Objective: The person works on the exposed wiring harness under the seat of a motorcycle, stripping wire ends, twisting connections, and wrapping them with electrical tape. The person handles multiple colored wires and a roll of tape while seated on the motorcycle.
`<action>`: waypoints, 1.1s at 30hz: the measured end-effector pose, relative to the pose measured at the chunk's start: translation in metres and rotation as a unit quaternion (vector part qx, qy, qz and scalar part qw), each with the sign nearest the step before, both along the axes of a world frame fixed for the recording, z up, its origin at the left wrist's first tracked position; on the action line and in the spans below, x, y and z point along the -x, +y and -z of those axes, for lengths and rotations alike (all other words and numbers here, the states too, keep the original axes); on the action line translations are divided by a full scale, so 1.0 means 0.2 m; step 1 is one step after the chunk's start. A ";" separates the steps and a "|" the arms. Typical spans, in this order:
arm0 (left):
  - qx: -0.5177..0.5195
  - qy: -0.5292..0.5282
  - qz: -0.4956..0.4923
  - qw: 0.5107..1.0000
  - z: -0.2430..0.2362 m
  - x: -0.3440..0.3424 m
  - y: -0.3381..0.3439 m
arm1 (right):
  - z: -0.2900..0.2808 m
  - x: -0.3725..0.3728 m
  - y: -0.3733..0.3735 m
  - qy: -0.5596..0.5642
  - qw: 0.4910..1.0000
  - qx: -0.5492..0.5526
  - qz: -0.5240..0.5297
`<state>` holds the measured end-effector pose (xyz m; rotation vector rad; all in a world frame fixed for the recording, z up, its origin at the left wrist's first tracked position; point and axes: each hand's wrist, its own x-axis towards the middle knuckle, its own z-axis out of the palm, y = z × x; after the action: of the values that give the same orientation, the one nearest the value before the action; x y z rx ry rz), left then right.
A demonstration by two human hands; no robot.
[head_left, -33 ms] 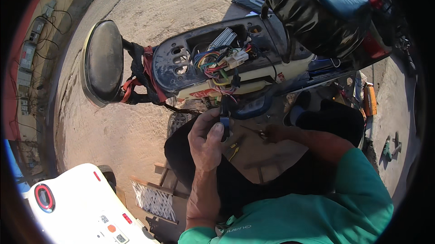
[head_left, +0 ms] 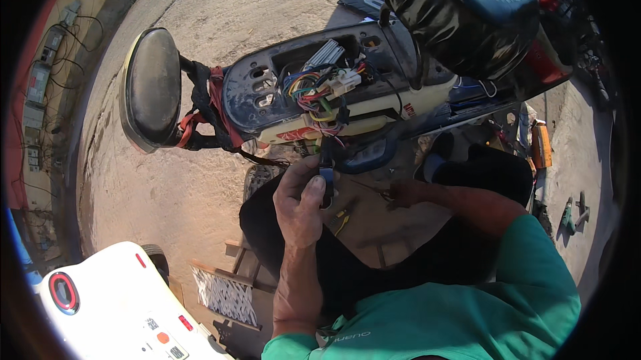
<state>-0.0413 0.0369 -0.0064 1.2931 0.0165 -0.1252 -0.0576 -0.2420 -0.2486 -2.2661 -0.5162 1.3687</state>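
My left hand [head_left: 298, 208] is closed, thumb against fingers, around a small dark block [head_left: 326, 174] with a bluish face; its exact kind is unclear. It is held just below a bundle of coloured wires [head_left: 314, 96] hanging over the side of a scooter body [head_left: 394, 114]. Among the wires are a white plug connector [head_left: 345, 82] and a silver finned box [head_left: 325, 55]. Lower right of the block, my right hand [head_left: 408, 194] is closed on a thin pointed tool [head_left: 368, 188], its tip toward the left hand. Shade hides the tool's handle and several fingers.
A padded backrest [head_left: 155, 89] stands at the scooter's left end, a black-covered seat [head_left: 461, 16] at upper right. A yellow-handled tool [head_left: 342, 225] lies between my knees. At lower left is a white vehicle panel [head_left: 120, 303]; a green power tool [head_left: 568, 218] lies far right.
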 end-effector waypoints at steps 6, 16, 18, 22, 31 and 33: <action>-0.024 -0.009 -0.012 1.000 -0.03 0.02 -0.01 | -0.74 0.10 -0.13 0.007 0.987 -0.077 0.140; 0.001 -0.016 -0.016 1.000 -0.01 0.06 0.03 | -1.05 0.12 -0.12 -0.029 0.953 -0.216 0.211; 0.001 -0.013 -0.015 1.000 -0.02 0.06 0.04 | -1.11 0.08 -0.08 -0.065 0.950 -0.225 0.208; -0.006 -0.005 -0.013 1.000 -0.03 0.07 0.06 | -1.19 0.01 -0.03 -0.078 0.962 -0.193 0.174; -0.057 -0.003 -0.021 0.998 -0.05 0.07 0.08 | -1.33 -0.10 0.12 -0.137 0.968 -0.176 0.118; -0.053 -0.005 -0.023 0.998 -0.05 0.07 0.07 | -1.34 -0.13 0.15 -0.156 0.972 -0.147 0.092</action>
<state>-0.0557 0.0517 0.0044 1.3976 0.0449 -0.0802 -0.0323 -0.2127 0.0198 -2.2236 -0.5522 0.7924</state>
